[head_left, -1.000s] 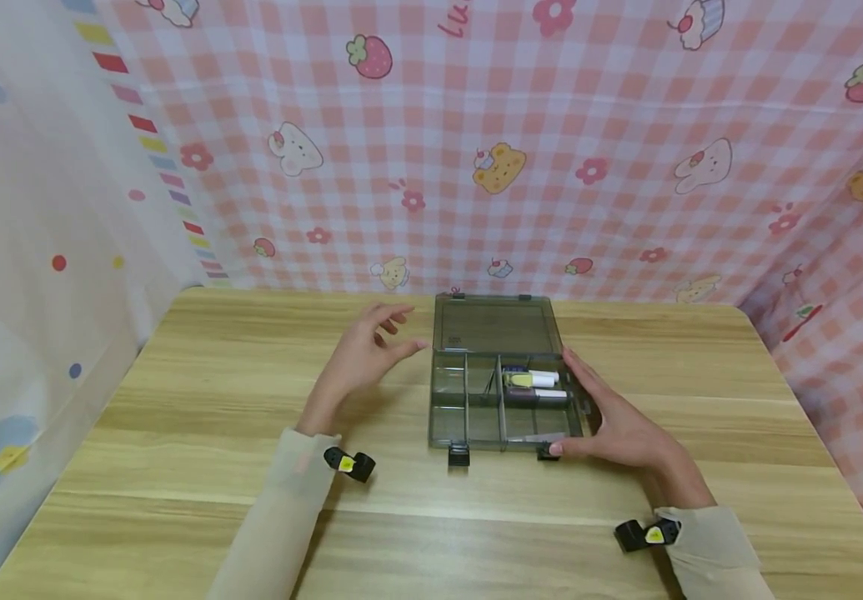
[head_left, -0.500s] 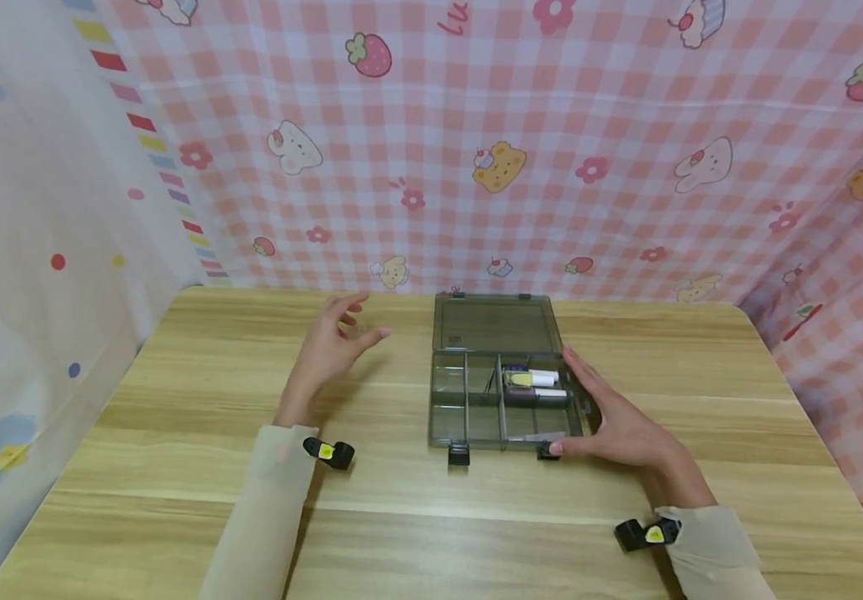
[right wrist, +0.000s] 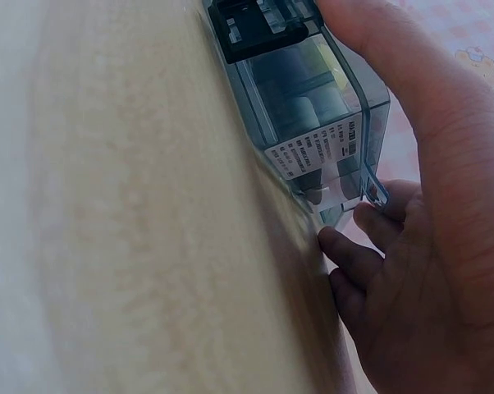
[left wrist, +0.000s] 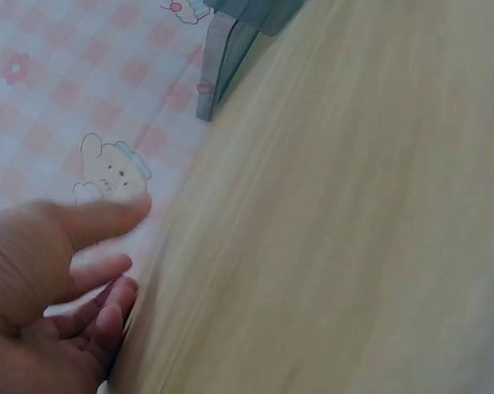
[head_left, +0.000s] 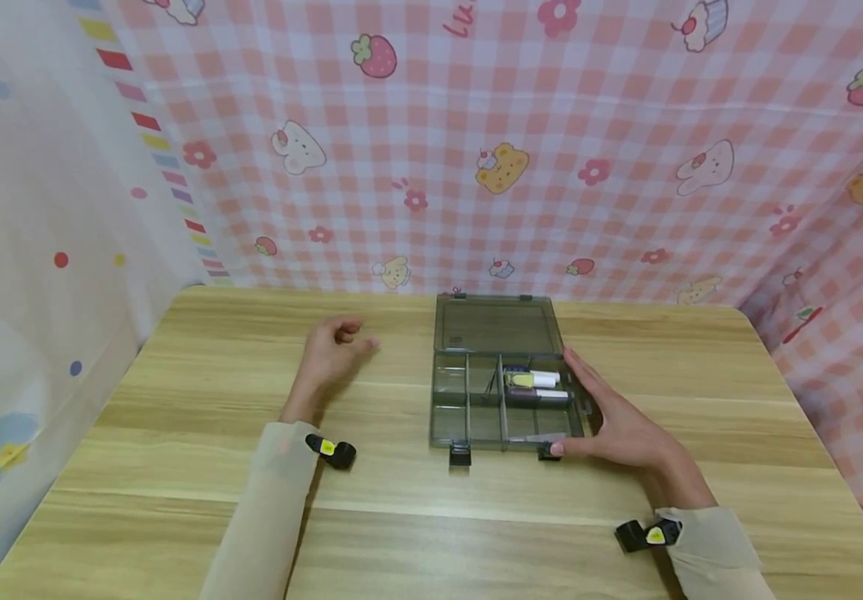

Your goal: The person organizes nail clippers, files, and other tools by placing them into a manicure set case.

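Note:
A smoky-grey clear plastic storage box (head_left: pixel 485 442) stands on the table, its lid (head_left: pixel 499 323) folded back behind it. Small white-capped bottles (head_left: pixel 544 380), one with a yellow label, lie in the back right compartment. A thin dark item (head_left: pixel 490 383) leans in the middle section. My right hand (head_left: pixel 626 425) holds the box's right side, thumb at the front black latch (head_left: pixel 549 452) and a finger reaching the back corner. In the right wrist view, a printed label (right wrist: pixel 317 150) shows on the box's side. To the left of the box, my left hand (head_left: pixel 329 352) hovers with loosely curled fingers, holding nothing.
The wooden table (head_left: pixel 401 533) meets a pink checked cloth (head_left: pixel 431 167) at its back edge. A white cloth (head_left: pixel 48 208) hangs at the left. Each sleeve bears a black wrist device (head_left: pixel 331 450). A second latch (head_left: pixel 459 453) hangs at the box's front.
My left hand has drawn away from the box to the left, and its fingers have curled a little more. The right hand and the box stay put.

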The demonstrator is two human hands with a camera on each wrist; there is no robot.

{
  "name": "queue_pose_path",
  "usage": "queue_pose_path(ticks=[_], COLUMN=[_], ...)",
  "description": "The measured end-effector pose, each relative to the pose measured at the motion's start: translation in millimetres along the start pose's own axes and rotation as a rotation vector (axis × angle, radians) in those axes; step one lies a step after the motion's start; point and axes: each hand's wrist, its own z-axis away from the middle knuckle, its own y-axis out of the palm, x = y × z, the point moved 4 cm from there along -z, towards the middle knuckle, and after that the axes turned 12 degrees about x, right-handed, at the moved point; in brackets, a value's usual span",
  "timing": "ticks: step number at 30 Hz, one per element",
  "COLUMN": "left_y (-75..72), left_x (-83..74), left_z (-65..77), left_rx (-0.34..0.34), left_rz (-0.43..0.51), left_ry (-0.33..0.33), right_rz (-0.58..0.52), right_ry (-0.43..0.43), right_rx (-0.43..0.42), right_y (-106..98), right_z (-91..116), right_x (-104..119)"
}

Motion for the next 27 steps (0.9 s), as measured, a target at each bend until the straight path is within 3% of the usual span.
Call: queue_pose_path(ticks=[11,27], left_y=[0.9,5.0], left_x=[4.6,-1.7], left_z=[-4.5,-7.7], left_rx=[-0.166,-0.197], left_rz=[0.013,-0.025], left_ry=[-0.048,-0.061], right_rz=[-0.005,-0.009], right_ry=[-0.026,-0.018], right_rx=[-0.007,-0.012], right_y=[-0.4,-0.6], right_z=[1.4,2.0], right_x=[3.5,1.4])
